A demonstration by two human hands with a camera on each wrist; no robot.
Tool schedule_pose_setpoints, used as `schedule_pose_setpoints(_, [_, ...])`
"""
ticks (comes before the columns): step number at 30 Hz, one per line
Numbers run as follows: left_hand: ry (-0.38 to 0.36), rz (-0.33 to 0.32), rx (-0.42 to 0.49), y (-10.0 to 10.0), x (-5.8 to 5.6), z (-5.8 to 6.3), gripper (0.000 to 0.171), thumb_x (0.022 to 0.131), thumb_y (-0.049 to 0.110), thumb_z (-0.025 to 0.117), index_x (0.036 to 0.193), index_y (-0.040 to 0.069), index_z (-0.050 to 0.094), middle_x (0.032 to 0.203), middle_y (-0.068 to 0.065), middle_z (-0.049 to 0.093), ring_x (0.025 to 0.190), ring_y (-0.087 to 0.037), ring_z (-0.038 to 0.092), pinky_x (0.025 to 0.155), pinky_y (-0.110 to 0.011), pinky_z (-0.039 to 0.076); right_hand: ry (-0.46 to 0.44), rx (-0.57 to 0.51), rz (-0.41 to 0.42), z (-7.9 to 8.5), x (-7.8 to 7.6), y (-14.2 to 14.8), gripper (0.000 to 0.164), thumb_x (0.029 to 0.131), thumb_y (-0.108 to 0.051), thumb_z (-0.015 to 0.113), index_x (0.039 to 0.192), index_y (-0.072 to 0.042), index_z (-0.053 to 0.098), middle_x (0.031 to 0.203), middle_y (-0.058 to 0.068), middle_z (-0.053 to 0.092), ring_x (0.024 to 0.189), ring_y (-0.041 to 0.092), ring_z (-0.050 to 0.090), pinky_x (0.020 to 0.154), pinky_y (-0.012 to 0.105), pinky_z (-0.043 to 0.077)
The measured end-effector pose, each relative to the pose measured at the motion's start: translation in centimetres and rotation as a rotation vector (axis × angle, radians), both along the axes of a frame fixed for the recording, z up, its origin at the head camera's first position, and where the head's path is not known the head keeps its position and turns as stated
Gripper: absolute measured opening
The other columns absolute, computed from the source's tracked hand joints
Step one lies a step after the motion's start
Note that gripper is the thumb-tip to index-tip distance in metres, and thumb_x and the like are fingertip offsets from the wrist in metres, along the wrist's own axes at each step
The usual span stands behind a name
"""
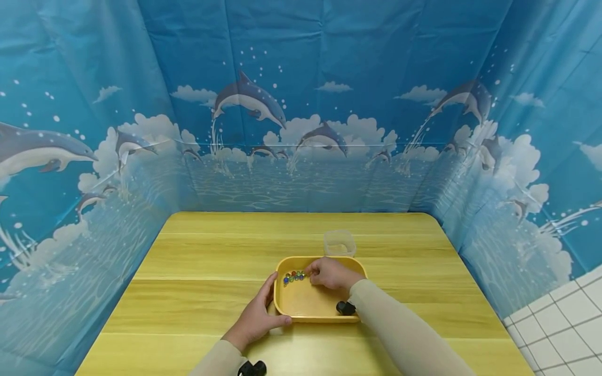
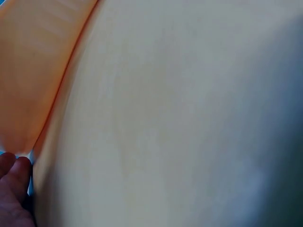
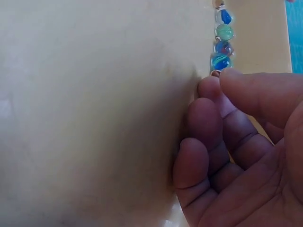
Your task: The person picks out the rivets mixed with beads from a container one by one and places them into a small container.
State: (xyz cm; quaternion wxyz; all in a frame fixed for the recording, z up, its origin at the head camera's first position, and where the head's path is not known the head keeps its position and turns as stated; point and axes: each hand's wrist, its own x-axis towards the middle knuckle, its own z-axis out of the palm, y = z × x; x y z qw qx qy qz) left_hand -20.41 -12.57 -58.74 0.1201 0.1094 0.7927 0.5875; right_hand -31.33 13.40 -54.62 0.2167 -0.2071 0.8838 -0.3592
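A yellow plastic tray (image 1: 310,307) holds several glass marbles (image 1: 292,278), blue, green and red, clustered towards its back left. My right hand (image 1: 331,273) reaches inside, thumb and index fingertip pinching a small brownish marble (image 3: 216,73) at the end of the cluster. Beside it a blue-green marble (image 3: 221,62) shows in the right wrist view; the other fingers bend loosely over the tray floor. My left hand (image 1: 256,317) is spread around the near left corner, fingers along the left wall and thumb against the front rim. Its fingertips (image 2: 20,171) barely show in the left wrist view.
Just behind the tray stands a clear plastic container (image 1: 339,243). Everything stands on a yellow wood-grain table (image 1: 207,261). Blue dolphin-print curtains (image 1: 291,172) close off the back and sides, and white tiles (image 1: 564,318) show at right.
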Motion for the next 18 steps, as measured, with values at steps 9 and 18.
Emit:
schedule_pose_setpoints(9, [0.001, -0.012, 0.001, -0.02, 0.0, 0.1, 0.117, 0.084, 0.03, 0.092, 0.171, 0.029, 0.013, 0.174, -0.008, 0.028, 0.16, -0.03, 0.032, 0.111, -0.006, 0.025, -0.083, -0.113, -0.056, -0.91, 0.1, -0.47, 0.033, 0.094, -0.001, 0.071, 0.127, -0.003, 0.075, 0.107, 0.005, 0.074, 0.086, 0.014, 0.064, 0.076, 0.028, 0.054])
schedule_pose_setpoints(18, [-0.001, -0.003, -0.019, 0.07, 0.18, 0.4, 0.117, 0.083, 0.031, 0.092, 0.171, 0.031, 0.013, 0.174, -0.008, 0.029, 0.159, -0.03, 0.034, 0.116, -0.012, 0.024, -0.048, -0.071, -0.026, -0.65, 0.34, -0.53, 0.033, 0.094, -0.005, 0.075, 0.126, -0.008, 0.077, 0.115, 0.004, 0.077, 0.089, 0.013, 0.065, 0.078, 0.028, 0.054])
